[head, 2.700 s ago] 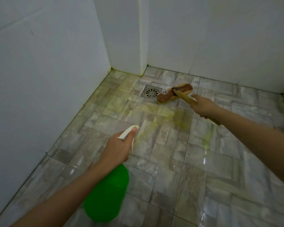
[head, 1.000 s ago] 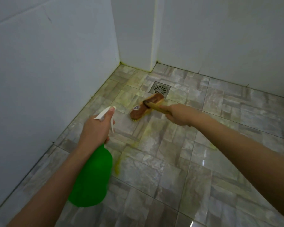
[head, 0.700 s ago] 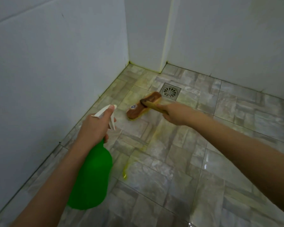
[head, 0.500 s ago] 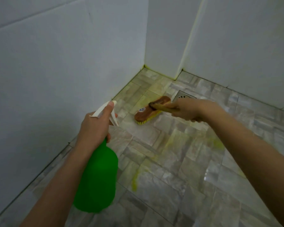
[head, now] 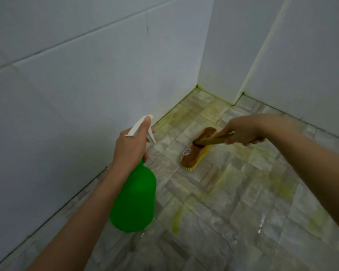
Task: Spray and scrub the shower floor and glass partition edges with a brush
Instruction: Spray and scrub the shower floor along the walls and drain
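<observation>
Pressing the brush (head: pixel 196 151) bristles-down on the floor (head: pixel 233 212) near the wall (head: pixel 67 94), gripping its handle in the right hand (head: pixel 241 132). Clutching the spray bottle (head: pixel 135 200) by the neck in the left hand (head: pixel 131 147). Seemingly working midway, leaving yellow streaks (head: pixel 177 220) and unseen partition edges to scrub.

Left wall (head: pixel 82 90) close, floor (head: pixel 233 227) free rightward
</observation>
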